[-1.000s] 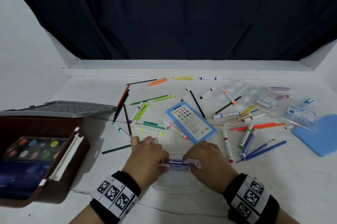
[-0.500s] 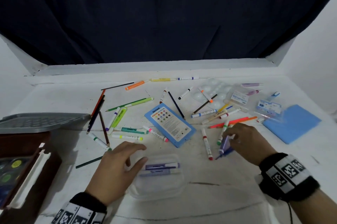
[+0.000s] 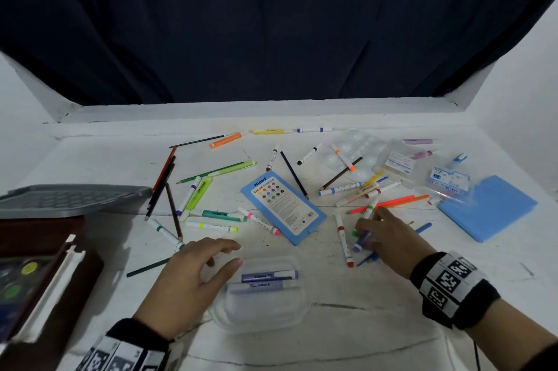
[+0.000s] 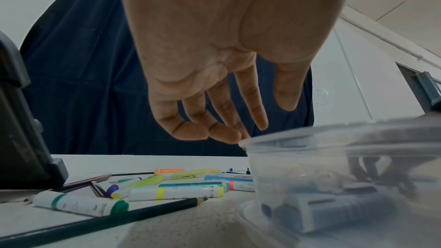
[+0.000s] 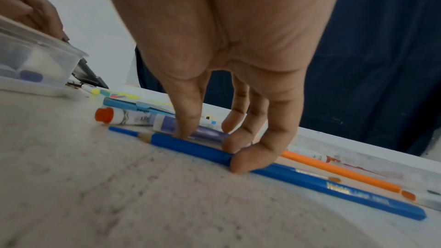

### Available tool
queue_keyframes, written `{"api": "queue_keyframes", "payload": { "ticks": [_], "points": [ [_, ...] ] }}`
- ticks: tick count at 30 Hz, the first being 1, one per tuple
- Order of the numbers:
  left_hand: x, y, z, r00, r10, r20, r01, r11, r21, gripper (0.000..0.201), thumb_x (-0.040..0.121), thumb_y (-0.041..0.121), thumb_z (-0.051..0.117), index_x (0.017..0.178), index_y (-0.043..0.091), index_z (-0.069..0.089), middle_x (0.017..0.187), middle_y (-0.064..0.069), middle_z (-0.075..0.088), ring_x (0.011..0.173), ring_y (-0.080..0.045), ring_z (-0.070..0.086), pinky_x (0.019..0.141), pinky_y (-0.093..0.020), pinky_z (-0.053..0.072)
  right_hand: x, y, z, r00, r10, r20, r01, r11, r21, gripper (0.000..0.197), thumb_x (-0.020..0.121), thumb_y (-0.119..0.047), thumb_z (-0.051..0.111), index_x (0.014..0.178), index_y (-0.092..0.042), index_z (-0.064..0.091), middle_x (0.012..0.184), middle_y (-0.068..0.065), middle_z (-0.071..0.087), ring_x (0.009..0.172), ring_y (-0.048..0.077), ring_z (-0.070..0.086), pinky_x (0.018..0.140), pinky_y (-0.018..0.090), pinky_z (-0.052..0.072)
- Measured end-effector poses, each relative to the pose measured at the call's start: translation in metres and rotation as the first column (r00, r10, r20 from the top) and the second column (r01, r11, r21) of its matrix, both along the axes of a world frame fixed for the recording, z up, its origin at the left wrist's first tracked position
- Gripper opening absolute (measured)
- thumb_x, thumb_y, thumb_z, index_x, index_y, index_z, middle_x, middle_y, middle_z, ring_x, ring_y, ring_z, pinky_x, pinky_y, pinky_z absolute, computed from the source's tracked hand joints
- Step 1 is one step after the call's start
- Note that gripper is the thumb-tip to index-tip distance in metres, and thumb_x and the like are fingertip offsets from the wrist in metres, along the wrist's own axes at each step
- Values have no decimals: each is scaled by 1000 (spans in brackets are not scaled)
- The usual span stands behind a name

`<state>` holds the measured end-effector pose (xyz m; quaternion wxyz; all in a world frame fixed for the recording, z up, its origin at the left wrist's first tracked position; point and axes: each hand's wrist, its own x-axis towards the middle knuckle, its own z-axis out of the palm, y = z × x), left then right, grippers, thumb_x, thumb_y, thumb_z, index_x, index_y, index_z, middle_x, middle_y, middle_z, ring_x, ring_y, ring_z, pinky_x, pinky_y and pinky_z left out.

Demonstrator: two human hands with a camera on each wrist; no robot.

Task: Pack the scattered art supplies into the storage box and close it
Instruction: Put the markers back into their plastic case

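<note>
A clear plastic container (image 3: 271, 314) with two purple markers inside sits at the front middle of the white table. My left hand (image 3: 223, 256) rests at its left rim with relaxed fingers. In the left wrist view the left hand's (image 4: 250, 120) fingertips touch the container's (image 4: 334, 157) rim. To the right, my right hand (image 3: 367, 234) pinches a purple marker (image 3: 360, 242) that lies on the table. The right wrist view shows thumb and fingers around this marker (image 5: 167, 123), the little finger on a blue pencil (image 5: 310, 182). The brown storage box (image 3: 60, 295) stands open at far left.
Markers and coloured pencils lie scattered across the table's middle. A blue pencil case (image 3: 282, 210) lies between the hands, further back. A blue pad (image 3: 489, 207), clear plastic boxes (image 3: 398, 159) and a clear palette (image 3: 350, 153) are at right. The box's grey lid (image 3: 72, 198) juts out at left.
My right hand left the container, moved right to the marker pile and closed on a purple marker. The left hand stayed at the container's left rim.
</note>
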<state>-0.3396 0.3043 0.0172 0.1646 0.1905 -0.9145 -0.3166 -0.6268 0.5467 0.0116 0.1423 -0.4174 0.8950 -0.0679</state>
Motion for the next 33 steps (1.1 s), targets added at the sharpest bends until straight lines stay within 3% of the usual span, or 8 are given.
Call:
{"api": "queue_keyframes", "payload": {
  "ticks": [6, 11, 14, 18, 21, 24, 28, 33],
  "points": [
    [5, 0, 1, 1000, 13, 13, -13, 1000, 9, 21, 91, 59, 58, 106, 48, 65, 107, 32, 63, 98, -2, 57, 82, -8, 40, 2, -8, 4, 1000, 13, -23, -14, 999, -48, 26, 101, -28, 49, 126, -34, 47, 120, 0, 36, 90, 14, 53, 79, 22, 46],
    [8, -1, 4, 1000, 28, 4, -28, 997, 76, 20, 87, 46, 62, 106, 44, 68, 105, 27, 68, 96, -3, 63, 80, -6, 41, 12, -20, 7, 1000, 16, 10, -13, 963, -269, 21, 100, -28, 48, 119, -33, 44, 118, -3, 39, 82, 9, 53, 70, 19, 42],
    [7, -2, 8, 999, 38, 5, -39, 994, 103, 21, 87, 45, 61, 106, 43, 69, 104, 25, 68, 94, -4, 65, 78, -8, 42, 23, -29, 12, 999, 17, 35, 2, 879, -476, 15, 101, -28, 45, 115, -26, 46, 108, -6, 50, 81, 4, 56, 67, 15, 43],
    [-5, -19, 13, 1000, 27, 7, -28, 990, 140, 19, 93, 35, 63, 109, 40, 69, 104, 21, 70, 94, -6, 66, 78, -12, 48, 38, -37, 23, 969, -5, 248, 179, 704, -688, 8, 103, -18, 40, 107, -21, 46, 83, -5, 66, 72, 9, 64, 61, 17, 47],
    [-29, -47, 17, 997, -7, 77, 7, 1000, 1, 19, 95, 29, 63, 113, 38, 66, 105, 19, 67, 92, 1, 62, 76, -8, 46, 49, -41, 31, 881, 22, 472, 376, 571, -730, 6, 103, -14, 41, 107, -14, 46, 85, 3, 69, 70, 19, 69, 59, 35, 55],
    [-62, -76, 13, 966, 14, 258, 21, 991, -130, 25, 96, 28, 63, 121, 29, 66, 114, 7, 66, 96, -6, 62, 87, -27, 51, 60, -44, 37, 744, 71, 665, 561, 474, -678, 17, 101, -11, 46, 116, -18, 42, 93, 15, 69, 72, 31, 72, 66, 46, 58],
    [-96, -89, 4, 867, 30, 498, 101, 967, -233, 24, 90, 34, 63, 113, 27, 68, 121, 6, 65, 109, -14, 60, 95, -34, 50, 72, -40, 40, 619, 106, 778, 687, 408, -602, 29, 98, -3, 51, 115, -24, 39, 93, 20, 70, 74, 37, 72, 70, 44, 60],
    [-118, -90, 3, 827, 32, 562, 166, 940, -298, 24, 85, 36, 76, 105, 24, 72, 96, 16, 53, 91, -7, 54, 78, -22, 40, 80, -27, 37, 585, 110, 804, 709, 413, -572, 22, 96, 3, 52, 114, -8, 50, 86, 21, 72, 77, 36, 73, 72, 41, 61]
  ]
}}
